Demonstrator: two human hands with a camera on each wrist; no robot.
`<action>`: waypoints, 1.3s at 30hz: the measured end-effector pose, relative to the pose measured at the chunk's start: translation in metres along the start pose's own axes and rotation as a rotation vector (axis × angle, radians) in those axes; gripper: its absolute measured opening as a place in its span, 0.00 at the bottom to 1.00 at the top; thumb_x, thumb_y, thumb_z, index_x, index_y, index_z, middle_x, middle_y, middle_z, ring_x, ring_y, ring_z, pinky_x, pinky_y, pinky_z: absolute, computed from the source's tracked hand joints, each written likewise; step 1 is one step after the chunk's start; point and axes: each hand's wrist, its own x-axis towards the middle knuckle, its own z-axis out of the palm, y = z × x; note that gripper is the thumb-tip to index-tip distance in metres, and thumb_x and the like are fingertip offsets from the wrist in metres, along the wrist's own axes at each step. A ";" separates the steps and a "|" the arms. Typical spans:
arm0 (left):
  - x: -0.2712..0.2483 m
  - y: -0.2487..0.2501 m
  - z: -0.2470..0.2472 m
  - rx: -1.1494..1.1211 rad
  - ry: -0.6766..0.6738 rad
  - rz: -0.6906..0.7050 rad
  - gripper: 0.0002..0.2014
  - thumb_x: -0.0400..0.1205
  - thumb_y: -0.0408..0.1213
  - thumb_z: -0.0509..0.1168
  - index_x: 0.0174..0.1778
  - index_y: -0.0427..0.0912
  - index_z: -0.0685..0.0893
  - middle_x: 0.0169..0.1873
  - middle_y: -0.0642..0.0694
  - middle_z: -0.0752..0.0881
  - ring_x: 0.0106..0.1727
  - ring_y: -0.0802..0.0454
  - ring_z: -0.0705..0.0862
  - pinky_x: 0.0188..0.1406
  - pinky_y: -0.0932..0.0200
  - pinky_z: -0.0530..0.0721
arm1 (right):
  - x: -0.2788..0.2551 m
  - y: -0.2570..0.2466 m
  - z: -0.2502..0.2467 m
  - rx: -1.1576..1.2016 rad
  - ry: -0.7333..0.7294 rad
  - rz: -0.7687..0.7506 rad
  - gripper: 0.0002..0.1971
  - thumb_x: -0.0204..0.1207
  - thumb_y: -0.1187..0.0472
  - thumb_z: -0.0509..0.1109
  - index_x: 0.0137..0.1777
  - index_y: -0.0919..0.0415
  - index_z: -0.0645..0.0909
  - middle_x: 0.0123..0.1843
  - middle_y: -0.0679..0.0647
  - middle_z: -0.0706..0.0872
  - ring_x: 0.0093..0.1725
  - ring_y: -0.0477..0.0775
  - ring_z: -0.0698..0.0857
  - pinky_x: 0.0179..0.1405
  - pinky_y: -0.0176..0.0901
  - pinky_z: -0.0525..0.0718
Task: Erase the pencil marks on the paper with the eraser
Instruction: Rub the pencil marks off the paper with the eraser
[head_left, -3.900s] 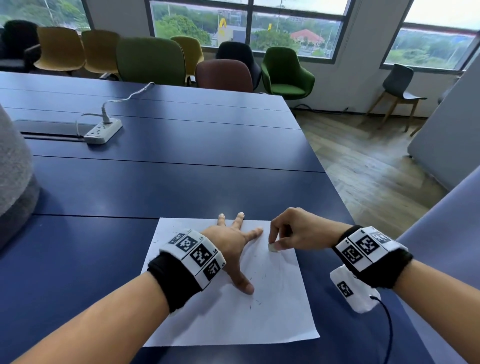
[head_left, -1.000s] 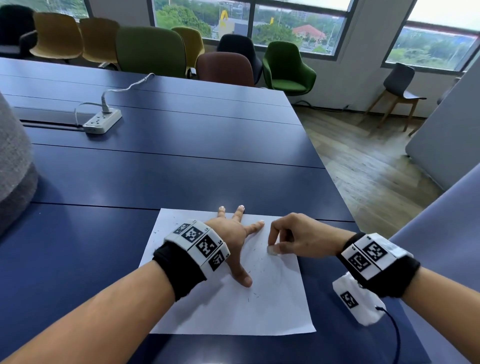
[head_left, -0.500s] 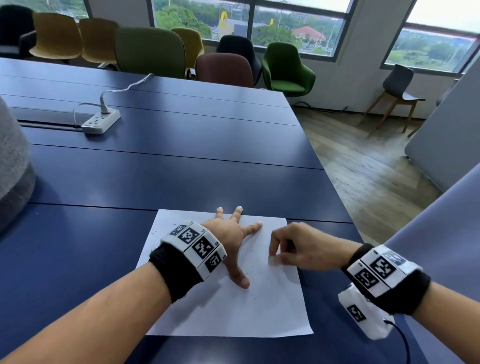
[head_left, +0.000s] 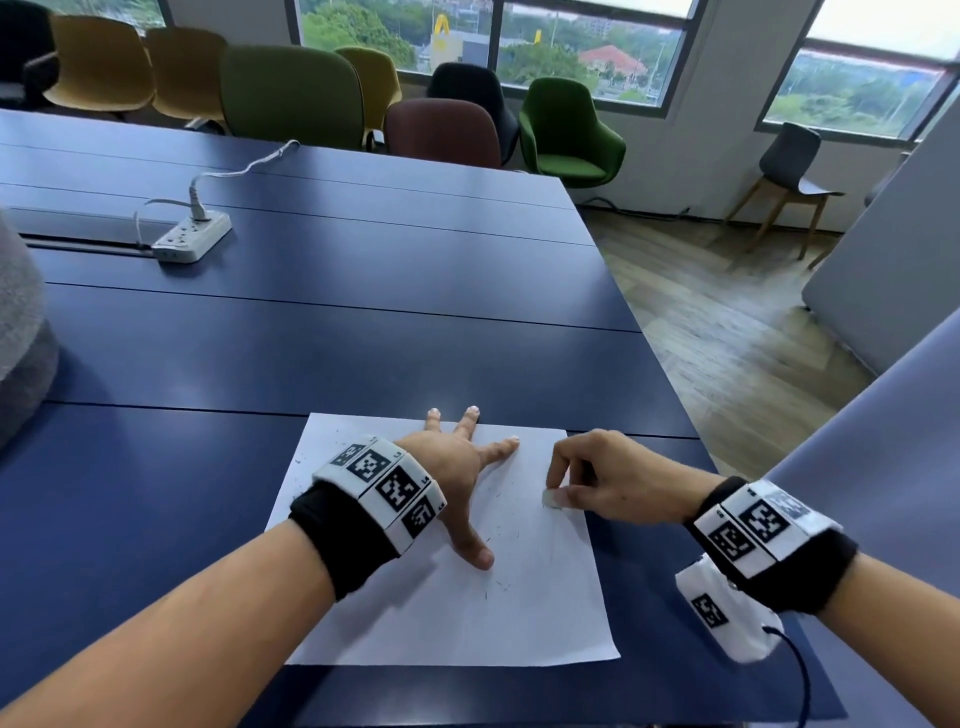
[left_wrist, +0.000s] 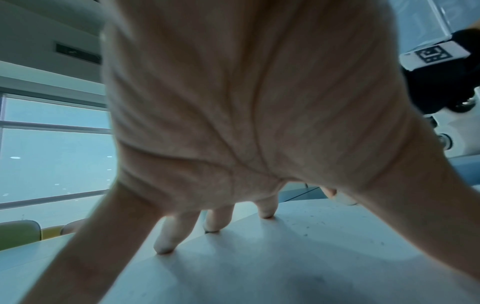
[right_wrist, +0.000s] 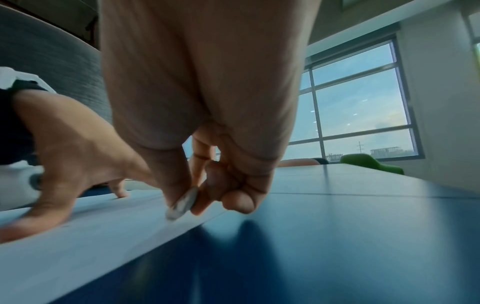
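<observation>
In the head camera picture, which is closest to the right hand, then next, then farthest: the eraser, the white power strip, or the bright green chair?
1. Eraser: pinched in the right hand, on the paper.
2. Power strip: far left on the table.
3. Green chair: beyond the table, by the window.

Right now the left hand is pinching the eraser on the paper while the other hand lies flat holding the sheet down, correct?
Sides swapped. The head view shows the right hand pinching the eraser on the paper; the left hand holds it down.
</observation>
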 end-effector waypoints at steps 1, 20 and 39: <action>0.000 0.000 0.000 0.000 0.002 -0.001 0.68 0.58 0.67 0.80 0.81 0.71 0.33 0.84 0.47 0.29 0.83 0.28 0.35 0.77 0.28 0.63 | -0.003 0.000 0.003 0.019 -0.010 -0.008 0.05 0.76 0.55 0.74 0.44 0.55 0.84 0.31 0.48 0.82 0.26 0.41 0.76 0.29 0.29 0.74; 0.000 0.001 0.000 0.001 -0.003 0.000 0.69 0.58 0.67 0.80 0.81 0.71 0.33 0.84 0.47 0.29 0.83 0.28 0.34 0.76 0.25 0.62 | -0.017 -0.005 0.008 -0.022 -0.097 -0.068 0.02 0.77 0.56 0.73 0.45 0.53 0.84 0.29 0.46 0.82 0.26 0.44 0.77 0.30 0.30 0.74; -0.002 0.001 0.000 0.014 0.013 0.002 0.68 0.59 0.68 0.79 0.82 0.70 0.33 0.84 0.45 0.30 0.83 0.27 0.36 0.78 0.29 0.62 | -0.008 -0.023 0.014 -0.007 -0.227 -0.112 0.03 0.76 0.54 0.74 0.45 0.52 0.85 0.33 0.52 0.85 0.27 0.43 0.77 0.30 0.32 0.76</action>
